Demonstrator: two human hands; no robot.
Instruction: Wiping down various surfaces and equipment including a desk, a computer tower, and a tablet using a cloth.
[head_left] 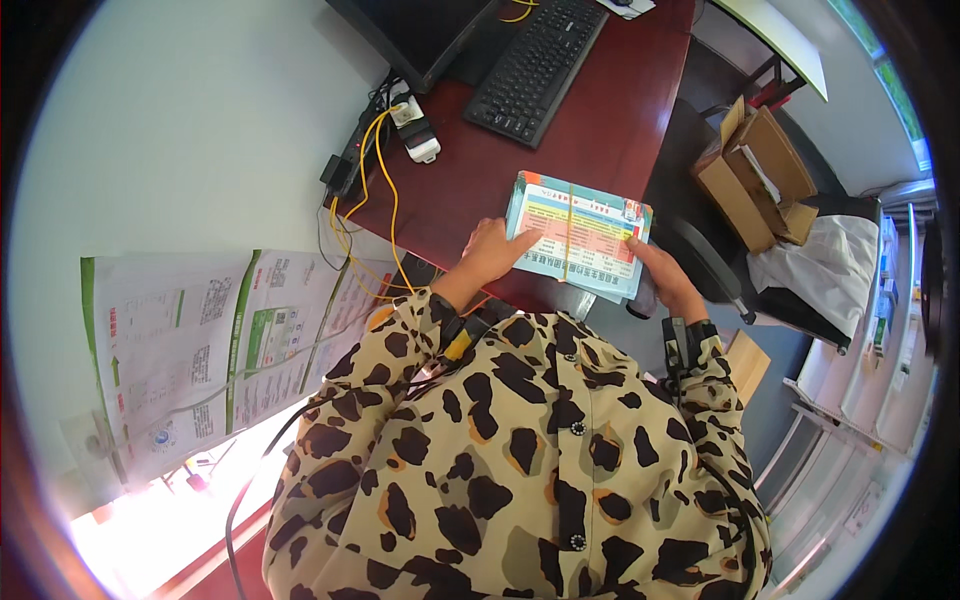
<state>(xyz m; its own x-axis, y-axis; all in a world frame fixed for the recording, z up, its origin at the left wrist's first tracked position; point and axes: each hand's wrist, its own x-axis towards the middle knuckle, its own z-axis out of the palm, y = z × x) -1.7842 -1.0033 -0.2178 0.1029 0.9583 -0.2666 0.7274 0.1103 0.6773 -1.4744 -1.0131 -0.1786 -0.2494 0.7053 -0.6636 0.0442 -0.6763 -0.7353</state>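
Note:
A stack of printed cards or leaflets (590,225), light blue with pink and yellow bands, is held between my two hands at the near edge of the dark red desk (430,190). A tan band runs across the middle of the stack. My left hand (492,250) grips its left side, thumb lying on the top sheet. On the right side, my right hand (662,273) has its thumb on the top face, with the other fingers hidden beneath. The sheets below jut out slightly at the near right corner.
A black keyboard (535,70) and monitor (420,35) occupy the desk's far part. Yellow cables (392,200) and a power strip (415,125) run along its left edge. To the right, an open cardboard box (755,180) and white bag (815,270) rest on a black chair (690,250). Posters (220,350) hang at left.

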